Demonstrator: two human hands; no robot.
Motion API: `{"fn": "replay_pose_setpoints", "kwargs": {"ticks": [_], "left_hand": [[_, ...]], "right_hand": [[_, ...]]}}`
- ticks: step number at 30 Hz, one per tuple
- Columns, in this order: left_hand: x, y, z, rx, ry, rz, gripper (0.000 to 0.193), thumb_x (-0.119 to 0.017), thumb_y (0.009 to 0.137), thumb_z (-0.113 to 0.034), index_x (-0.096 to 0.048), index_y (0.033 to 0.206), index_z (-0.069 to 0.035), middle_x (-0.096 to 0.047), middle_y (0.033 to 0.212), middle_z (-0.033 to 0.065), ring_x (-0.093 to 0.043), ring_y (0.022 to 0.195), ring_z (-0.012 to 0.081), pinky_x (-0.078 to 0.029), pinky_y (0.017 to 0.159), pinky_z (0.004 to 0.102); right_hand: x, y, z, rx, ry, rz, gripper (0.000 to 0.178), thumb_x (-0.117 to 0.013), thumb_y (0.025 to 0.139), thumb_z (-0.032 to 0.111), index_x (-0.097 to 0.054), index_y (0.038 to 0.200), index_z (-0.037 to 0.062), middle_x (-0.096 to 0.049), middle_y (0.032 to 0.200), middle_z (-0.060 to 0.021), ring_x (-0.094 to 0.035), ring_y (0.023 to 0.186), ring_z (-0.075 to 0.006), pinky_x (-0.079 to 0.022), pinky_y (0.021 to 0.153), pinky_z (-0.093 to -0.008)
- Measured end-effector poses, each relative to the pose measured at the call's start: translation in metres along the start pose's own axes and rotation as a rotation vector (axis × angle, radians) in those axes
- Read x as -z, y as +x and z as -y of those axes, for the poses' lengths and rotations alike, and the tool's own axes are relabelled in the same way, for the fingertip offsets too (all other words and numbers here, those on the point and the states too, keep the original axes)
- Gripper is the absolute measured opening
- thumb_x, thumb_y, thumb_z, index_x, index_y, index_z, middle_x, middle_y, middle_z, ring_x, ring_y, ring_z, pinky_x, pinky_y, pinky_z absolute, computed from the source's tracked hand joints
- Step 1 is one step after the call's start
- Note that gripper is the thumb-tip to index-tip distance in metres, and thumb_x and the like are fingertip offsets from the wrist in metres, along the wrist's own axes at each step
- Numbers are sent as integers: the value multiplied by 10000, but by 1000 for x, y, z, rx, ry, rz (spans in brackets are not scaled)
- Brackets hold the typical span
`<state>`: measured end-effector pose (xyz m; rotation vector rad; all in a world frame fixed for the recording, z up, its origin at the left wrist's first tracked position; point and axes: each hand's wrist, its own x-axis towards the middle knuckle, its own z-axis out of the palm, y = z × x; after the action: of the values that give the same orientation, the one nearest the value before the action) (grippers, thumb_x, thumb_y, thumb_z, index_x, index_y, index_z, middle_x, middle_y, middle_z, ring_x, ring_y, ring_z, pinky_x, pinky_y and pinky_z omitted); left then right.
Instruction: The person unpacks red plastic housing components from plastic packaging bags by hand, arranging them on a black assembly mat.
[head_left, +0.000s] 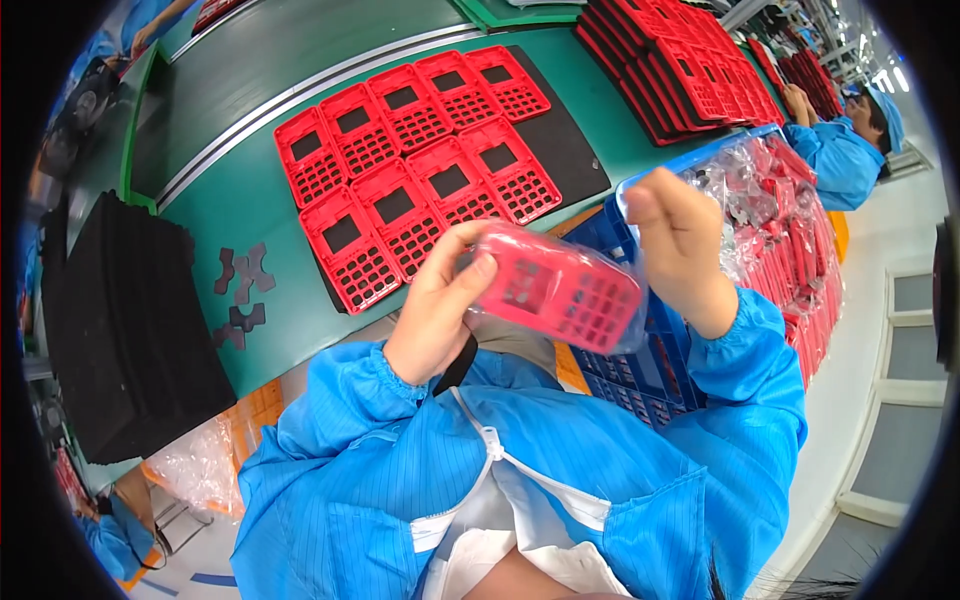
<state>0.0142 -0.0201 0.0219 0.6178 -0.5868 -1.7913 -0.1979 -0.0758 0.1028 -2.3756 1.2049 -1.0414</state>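
Note:
My left hand (440,310) is closed on one end of a red plastic casing (565,290) in a clear bag, thumb on top. The casing has a rectangular window and rows of keypad holes. It is held tilted in front of my chest. My right hand (682,250) is raised just beyond its far right end, apart from it, with the fingers curled in. Whether anything small is pinched there I cannot make out. Beyond my hands, several similar red casings (420,180) lie in two rows on a black foam sheet (570,165).
A blue crate (640,350) of bagged red casings (790,230) stands at my right. Stacked red casings (680,70) rise at the far right of the green table (230,190). Black foam sheets (130,330) and small dark pieces (245,280) are on the left. A co-worker (850,150) is at right.

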Motion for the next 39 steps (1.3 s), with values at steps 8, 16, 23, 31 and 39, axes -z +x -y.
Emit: {"fn": "replay_pose_setpoints", "kwargs": {"ticks": [8, 16, 23, 31, 39], "left_hand": [[5, 0, 14, 31, -120, -58, 359, -461, 979, -165, -379, 1306, -41, -585, 1125, 105, -626, 1002, 217, -573, 768, 366], [5, 3, 6, -2, -88, 27, 397, -438, 992, -227, -377, 1341, -47, -564, 1221, 111, -580, 1100, 222, -518, 869, 368], [3, -4, 11, 114, -142, 103, 397, -401, 991, -199, -341, 1342, -22, -552, 1236, 150, -608, 1055, 270, -541, 845, 399], [15, -3, 14, 60, -255, 46, 384, -475, 947, -176, -428, 1288, -7, -561, 1235, 139, -581, 1101, 267, -495, 909, 457], [35, -13, 31, 236, -293, 1, 532, -494, 923, -473, -503, 1227, -37, -632, 1052, 143, -633, 921, 282, -532, 773, 424]], "right_hand": [[22, -9, 3, -438, 257, 526, 286, -574, 910, 288, -559, 968, 8, -596, 782, -73, -559, 730, -119, -447, 608, -279], [14, -25, 11, -600, 349, 147, 183, -545, 936, 133, -520, 1086, 29, -599, 777, -25, -536, 685, -57, -429, 569, -226], [16, -24, 14, -300, 296, -59, 156, -490, 967, 126, -533, 850, 32, -533, 642, 1, -463, 542, -68, -363, 507, -194], [82, -17, -1, -153, 211, -484, 221, -559, 912, 95, -396, 764, 93, -425, 630, -11, -398, 548, -107, -329, 520, -241], [69, -41, -94, -287, -295, 228, 130, -619, 730, 77, -619, 854, 38, -637, 780, -105, -624, 755, -229, -484, 687, -336]]}}
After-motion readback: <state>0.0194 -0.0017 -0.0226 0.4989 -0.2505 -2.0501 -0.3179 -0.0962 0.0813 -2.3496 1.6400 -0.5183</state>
